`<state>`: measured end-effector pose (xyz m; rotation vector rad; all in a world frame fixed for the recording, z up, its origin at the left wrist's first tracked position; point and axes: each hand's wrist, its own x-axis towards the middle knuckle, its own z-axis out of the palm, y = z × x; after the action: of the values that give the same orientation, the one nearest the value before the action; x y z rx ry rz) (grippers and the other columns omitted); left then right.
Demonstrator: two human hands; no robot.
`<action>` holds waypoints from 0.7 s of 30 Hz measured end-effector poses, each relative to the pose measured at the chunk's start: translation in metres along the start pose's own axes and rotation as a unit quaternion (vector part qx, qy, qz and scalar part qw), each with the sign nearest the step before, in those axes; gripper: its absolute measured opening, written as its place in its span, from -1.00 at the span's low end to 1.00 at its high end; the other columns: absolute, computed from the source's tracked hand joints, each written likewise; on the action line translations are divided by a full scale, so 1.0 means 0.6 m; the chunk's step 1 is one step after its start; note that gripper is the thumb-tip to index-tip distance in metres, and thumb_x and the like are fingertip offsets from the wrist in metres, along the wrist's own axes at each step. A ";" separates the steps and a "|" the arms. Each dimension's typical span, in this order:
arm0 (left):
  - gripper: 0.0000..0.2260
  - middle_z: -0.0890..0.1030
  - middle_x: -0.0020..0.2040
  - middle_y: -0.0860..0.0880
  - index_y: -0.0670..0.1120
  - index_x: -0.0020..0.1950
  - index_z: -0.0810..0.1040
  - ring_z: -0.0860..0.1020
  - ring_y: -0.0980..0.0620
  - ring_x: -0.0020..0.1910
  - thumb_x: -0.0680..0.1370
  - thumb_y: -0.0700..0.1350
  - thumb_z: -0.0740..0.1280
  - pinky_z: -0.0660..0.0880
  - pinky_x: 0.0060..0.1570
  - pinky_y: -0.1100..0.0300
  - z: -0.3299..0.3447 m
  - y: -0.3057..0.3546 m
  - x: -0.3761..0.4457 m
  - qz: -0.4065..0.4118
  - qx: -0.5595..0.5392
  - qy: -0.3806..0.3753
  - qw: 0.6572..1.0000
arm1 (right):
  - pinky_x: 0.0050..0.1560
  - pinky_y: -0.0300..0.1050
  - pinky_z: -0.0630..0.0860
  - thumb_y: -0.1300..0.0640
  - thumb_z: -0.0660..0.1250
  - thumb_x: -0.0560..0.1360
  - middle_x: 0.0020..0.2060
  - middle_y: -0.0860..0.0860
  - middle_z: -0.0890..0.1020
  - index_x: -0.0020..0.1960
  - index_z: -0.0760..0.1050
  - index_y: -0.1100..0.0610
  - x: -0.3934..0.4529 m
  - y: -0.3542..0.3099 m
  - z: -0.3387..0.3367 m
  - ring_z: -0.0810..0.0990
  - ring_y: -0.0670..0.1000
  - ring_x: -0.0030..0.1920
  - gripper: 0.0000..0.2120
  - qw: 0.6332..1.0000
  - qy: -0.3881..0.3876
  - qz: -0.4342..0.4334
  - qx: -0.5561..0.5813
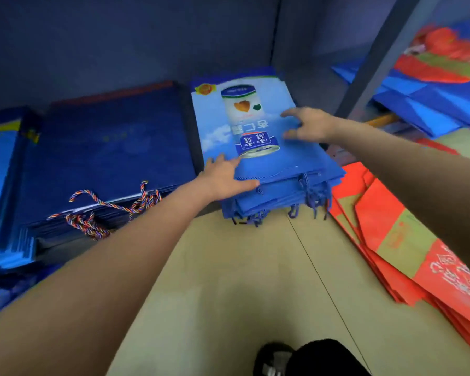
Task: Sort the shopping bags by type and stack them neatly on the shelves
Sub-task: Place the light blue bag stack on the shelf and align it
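On the tan floor (pixel 228 280), both hands' spread fingers (pixel 289 113) press the blue bag stack (pixel 277 169).

floor (pixel 228 280): tan, thin seam | black shoe (pixel 273 359) btm edge | orange rod (pixel 381 120) R, by post (pixel 375 66)

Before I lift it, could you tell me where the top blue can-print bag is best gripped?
Probably at its near edge, from the front. The top bag lies flat on its stack, and that edge overhangs toward you with cord handles hanging. The left hand is already there; the right hand rests on top.
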<state>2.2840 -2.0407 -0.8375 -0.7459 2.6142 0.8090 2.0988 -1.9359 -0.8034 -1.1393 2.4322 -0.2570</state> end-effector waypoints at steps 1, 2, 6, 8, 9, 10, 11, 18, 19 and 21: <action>-0.17 -0.09 0.54 -0.17 0.01 0.55 -0.06 -0.12 -0.20 0.52 0.45 0.24 0.32 0.02 0.47 -0.06 0.012 0.001 -0.005 -0.011 0.029 -0.028 0.999 | 0.31 -0.21 0.20 0.04 0.33 0.51 0.45 0.10 0.26 0.49 0.18 0.10 -0.015 0.007 0.005 0.26 0.08 0.42 -0.39 0.999 -0.008 -0.023 0.028; -0.09 -0.18 0.54 -0.15 0.02 0.55 -0.12 -0.19 -0.23 0.50 0.41 0.26 0.36 0.01 0.46 -0.14 0.023 0.001 -0.006 -0.022 0.056 -0.053 0.997 | 0.35 -0.21 0.15 -0.02 0.37 0.47 0.47 0.09 0.21 0.50 0.13 0.04 -0.033 0.015 0.009 0.21 0.06 0.45 -0.30 0.998 -0.028 -0.046 0.040; 0.12 -0.36 0.50 -0.17 0.00 0.51 -0.34 -0.29 -0.33 0.46 0.32 0.25 0.45 -0.01 0.38 -0.30 0.056 0.007 -0.001 -0.038 0.187 -0.070 0.979 | 0.46 0.13 -0.07 -0.30 0.46 0.23 0.51 0.12 -0.20 0.50 -0.32 -0.13 -0.089 0.059 0.058 -0.13 0.18 0.51 0.17 0.953 -0.108 -0.077 -0.272; 0.13 -0.35 0.49 -0.21 -0.05 0.50 -0.37 -0.27 -0.39 0.44 0.33 0.26 0.44 -0.06 0.38 -0.31 0.074 0.014 0.000 -0.047 0.227 -0.033 0.972 | 0.45 0.23 -0.09 -0.33 0.45 0.21 0.48 0.14 -0.32 0.42 -0.52 -0.12 -0.089 0.076 0.095 -0.18 0.25 0.49 0.27 0.922 -0.089 -0.080 -0.367; 0.13 -0.34 0.49 -0.22 -0.06 0.50 -0.37 -0.27 -0.41 0.43 0.34 0.27 0.42 -0.08 0.37 -0.31 0.082 0.017 0.002 -0.053 0.236 -0.015 0.970 | 0.45 0.26 -0.07 -0.33 0.46 0.20 0.47 0.14 -0.35 0.39 -0.57 -0.09 -0.085 0.078 0.110 -0.17 0.29 0.48 0.30 0.919 -0.075 -0.077 -0.378; 0.12 -0.34 0.49 -0.24 -0.07 0.49 -0.37 -0.26 -0.43 0.43 0.35 0.27 0.41 -0.09 0.37 -0.32 0.087 0.019 0.001 -0.057 0.246 -0.002 0.968 | 0.44 0.29 -0.05 -0.32 0.47 0.20 0.47 0.15 -0.35 0.39 -0.59 -0.07 -0.077 0.077 0.123 -0.15 0.33 0.48 0.32 0.920 -0.059 -0.074 -0.381; 0.11 -0.33 0.49 -0.25 -0.08 0.49 -0.37 -0.26 -0.45 0.42 0.36 0.28 0.40 -0.10 0.37 -0.32 0.093 0.020 0.001 -0.060 0.258 0.008 0.964 | 0.42 0.31 -0.03 -0.30 0.48 0.21 0.46 0.16 -0.36 0.39 -0.58 -0.06 -0.069 0.072 0.132 -0.13 0.35 0.47 0.32 0.919 -0.045 -0.075 -0.384; -0.02 0.00 0.52 -0.17 0.02 0.53 -0.21 0.12 -0.32 0.41 0.38 0.31 0.36 0.11 0.36 -0.13 0.055 0.012 0.046 -0.061 0.305 0.080 0.947 | 0.39 0.35 0.00 -0.29 0.48 0.22 0.51 0.13 -0.16 0.49 -0.38 -0.10 0.011 0.041 0.079 0.04 0.30 0.46 0.23 0.919 -0.002 -0.078 -0.387; -0.02 0.07 0.49 -0.14 0.04 0.53 -0.19 0.15 -0.29 0.39 0.37 0.30 0.37 0.15 0.34 -0.10 0.046 0.012 0.052 -0.056 0.304 0.078 0.948 | 0.39 0.34 -0.02 -0.28 0.49 0.22 0.51 0.12 -0.15 0.50 -0.35 -0.11 0.017 0.037 0.071 0.05 0.28 0.46 0.22 0.924 -0.004 -0.067 -0.377; -0.02 0.13 0.45 -0.12 0.07 0.53 -0.17 0.16 -0.27 0.38 0.36 0.28 0.40 0.21 0.29 -0.09 0.035 0.006 0.059 -0.044 0.311 0.072 0.947 | 0.40 0.33 -0.03 -0.25 0.50 0.22 0.51 0.11 -0.14 0.51 -0.30 -0.12 0.021 0.035 0.068 0.07 0.27 0.45 0.20 0.927 -0.004 -0.053 -0.370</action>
<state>2.2558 -2.0395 -0.8674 -0.7354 2.6959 -0.1195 2.0965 -1.9313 -0.8509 -1.5539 2.5186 0.6984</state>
